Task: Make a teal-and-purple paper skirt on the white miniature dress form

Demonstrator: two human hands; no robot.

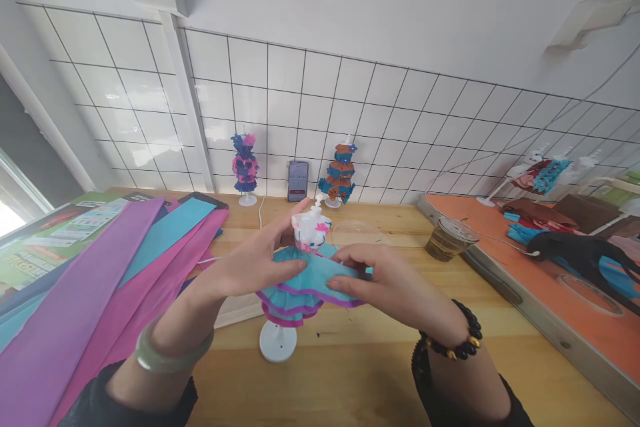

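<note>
One blue skirt (320,278) is pinched in my right fingers (353,254). My left fingers (289,271) spread open around the dummy (311,231).

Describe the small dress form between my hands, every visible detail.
The small dress form has a twisted white top knob, a white bodice patterned pink and blue, and a round white base. Its tiered, ruffled blue skirt, seemingly fabric or crepe paper, has purple-pink edging. It leans rightward above the wooden table. The left hand steadies it; the right pinches the skirt's upper layer.
</note>
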